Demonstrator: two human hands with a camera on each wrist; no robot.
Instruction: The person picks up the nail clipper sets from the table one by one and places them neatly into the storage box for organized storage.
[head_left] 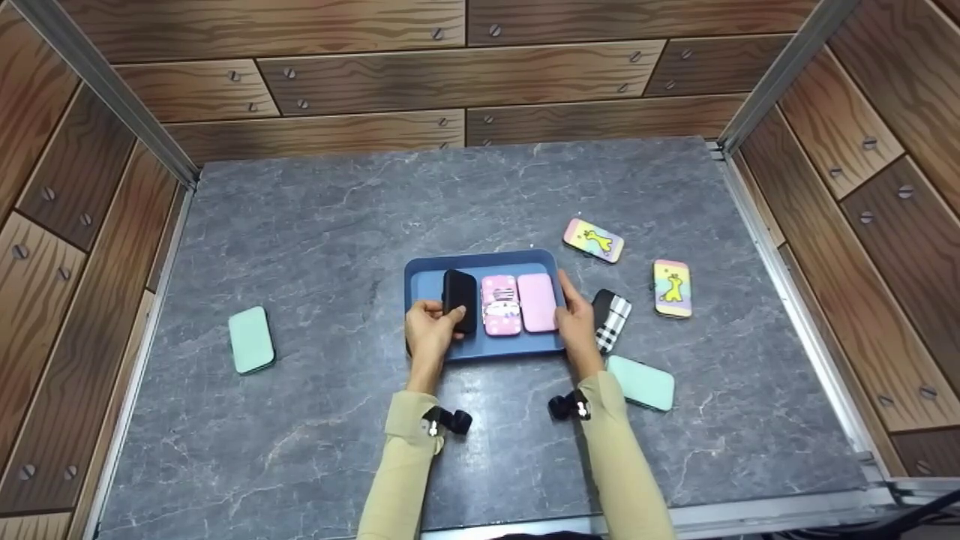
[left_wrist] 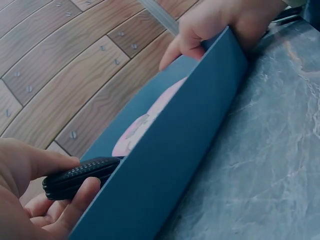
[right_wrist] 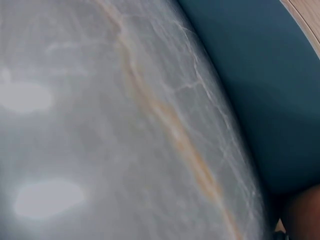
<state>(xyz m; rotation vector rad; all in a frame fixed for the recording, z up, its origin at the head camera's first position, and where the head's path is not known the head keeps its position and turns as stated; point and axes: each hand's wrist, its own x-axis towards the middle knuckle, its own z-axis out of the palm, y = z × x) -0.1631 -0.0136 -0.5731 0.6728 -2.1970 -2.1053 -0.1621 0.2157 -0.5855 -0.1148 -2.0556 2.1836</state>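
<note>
A blue tray (head_left: 420, 271) lies on the table with several small flat cases in it. My left hand (head_left: 431, 330) pinches a black case (head_left: 463, 289) at the tray's left side, thumb on top; the left wrist view shows this black case (left_wrist: 75, 177) tilted between thumb and fingers. Beside it in the tray are a patterned pink case (head_left: 500, 306) and a plain pink case (head_left: 537, 302). My right hand (head_left: 576, 319) grips the tray's right wall, close to the plain pink case. The right wrist view shows mostly the tray's outer wall (right_wrist: 270, 95), with a sliver of hand.
Right of the tray lie two giraffe-print cases (head_left: 594, 240), a black-and-white checked case (head_left: 613, 322) and a mint green case (head_left: 641, 382). Another mint case (head_left: 251, 340) is far left. Wood-patterned walls (head_left: 360, 82) enclose the grey marbled table (head_left: 315, 420) at the back and sides.
</note>
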